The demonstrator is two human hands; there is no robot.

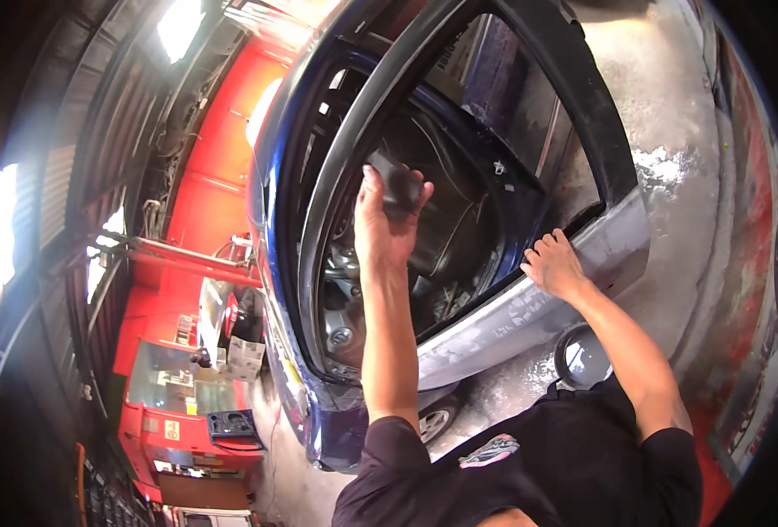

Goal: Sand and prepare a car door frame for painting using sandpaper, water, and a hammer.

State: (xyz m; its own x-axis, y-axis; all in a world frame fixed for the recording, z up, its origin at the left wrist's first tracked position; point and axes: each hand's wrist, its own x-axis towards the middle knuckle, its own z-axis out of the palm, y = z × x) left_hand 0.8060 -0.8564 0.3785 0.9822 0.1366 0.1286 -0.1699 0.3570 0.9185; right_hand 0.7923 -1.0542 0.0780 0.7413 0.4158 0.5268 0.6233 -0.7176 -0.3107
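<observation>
My left hand (387,211) is raised in front of the window opening, closed around a dark block (396,184) that looks like a sanding block. Beside it runs the black window frame (354,132) of a car door (503,321), whose lower panel is patchy grey and silver. My right hand (554,265) is curled over the sill at the bottom of that window opening, fingers hooked over the edge. Through the opening shows the dark interior of a blue car (319,413); the door stands swung out from it.
A round bucket (584,357) of liquid sits on the wet concrete floor (670,114) below the door, near my right arm. A wheel (437,422) shows under the car. Farther left are a red wall (213,167), a loose door panel (234,427) and another vehicle (218,316).
</observation>
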